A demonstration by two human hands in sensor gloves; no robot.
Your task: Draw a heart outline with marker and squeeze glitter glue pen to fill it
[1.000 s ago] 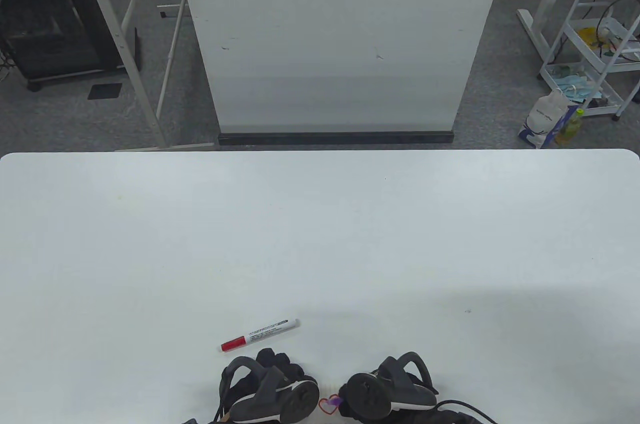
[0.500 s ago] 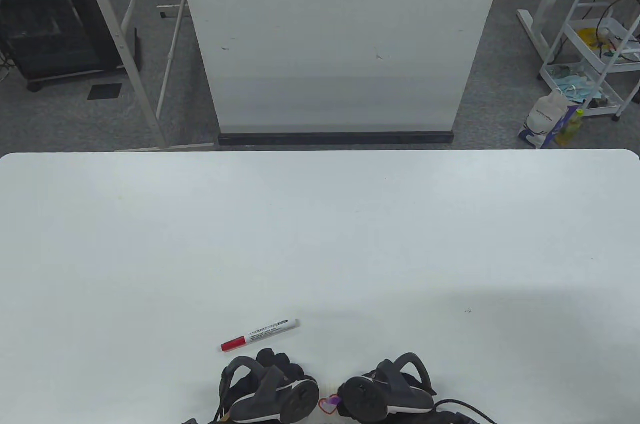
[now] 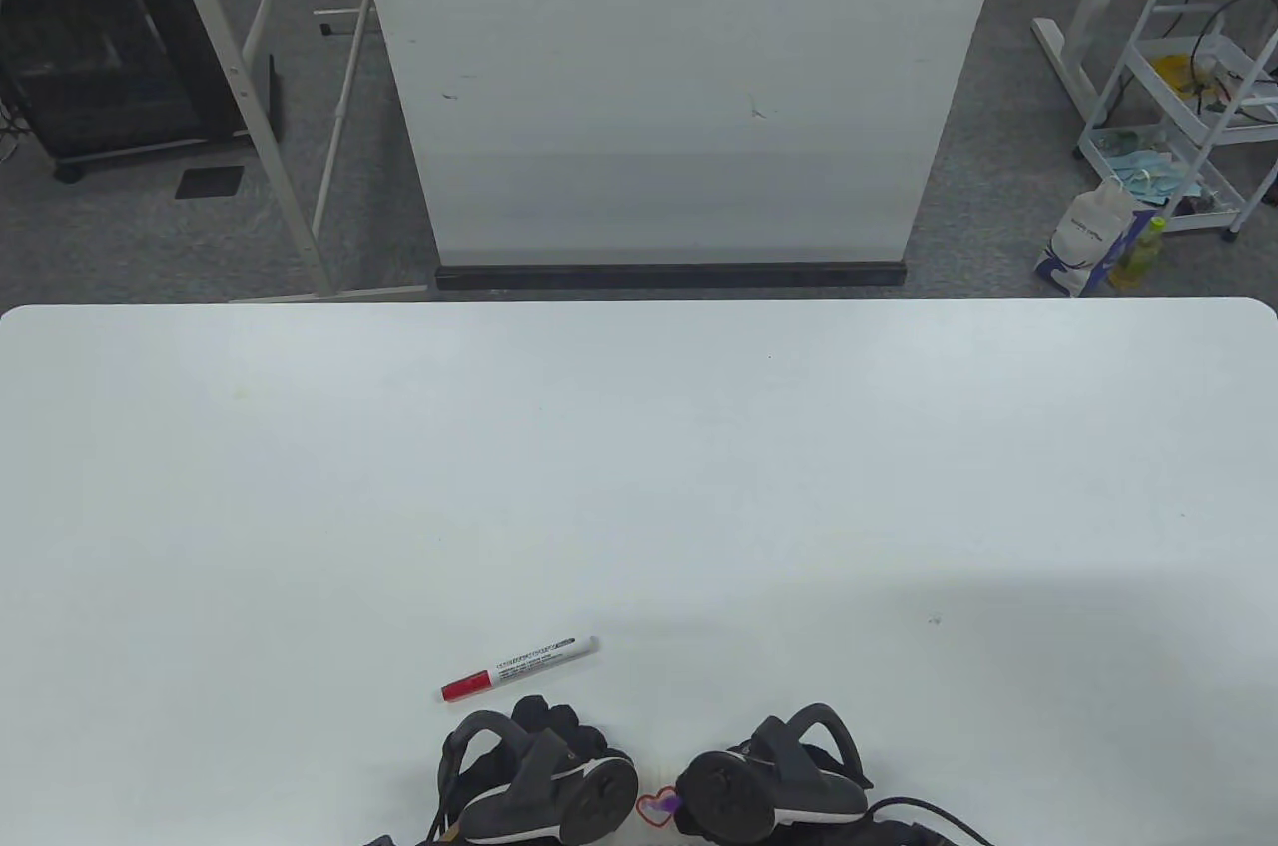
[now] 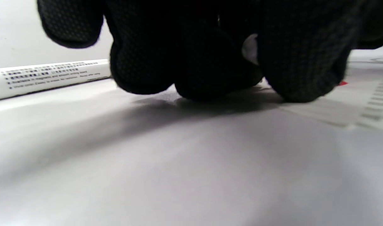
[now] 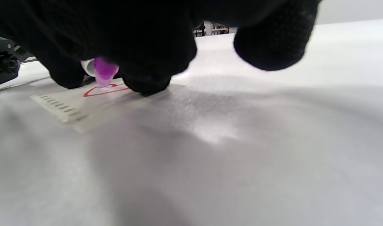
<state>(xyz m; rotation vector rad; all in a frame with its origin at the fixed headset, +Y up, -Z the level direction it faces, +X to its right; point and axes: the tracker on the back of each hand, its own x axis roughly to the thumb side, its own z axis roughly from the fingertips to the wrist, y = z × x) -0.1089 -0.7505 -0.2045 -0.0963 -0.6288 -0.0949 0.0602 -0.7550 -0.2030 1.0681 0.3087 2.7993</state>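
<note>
Both hands are sitting low at the tabletop's [image 3: 639,486] near edge. The left hand [image 3: 539,776] is resting curled, fingertips [image 4: 207,78] down. The right hand [image 3: 769,781] is pinching the glitter glue pen [image 5: 104,70], tip down.

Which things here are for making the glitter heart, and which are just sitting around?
For the job:
glitter glue pen, gripped by the right hand, purple tip on the paper
red heart outline
paper
left hand, fingers resting on the table
red marker, lying unused

Just sitting around:
white board
trolley
bottle on the floor
</note>
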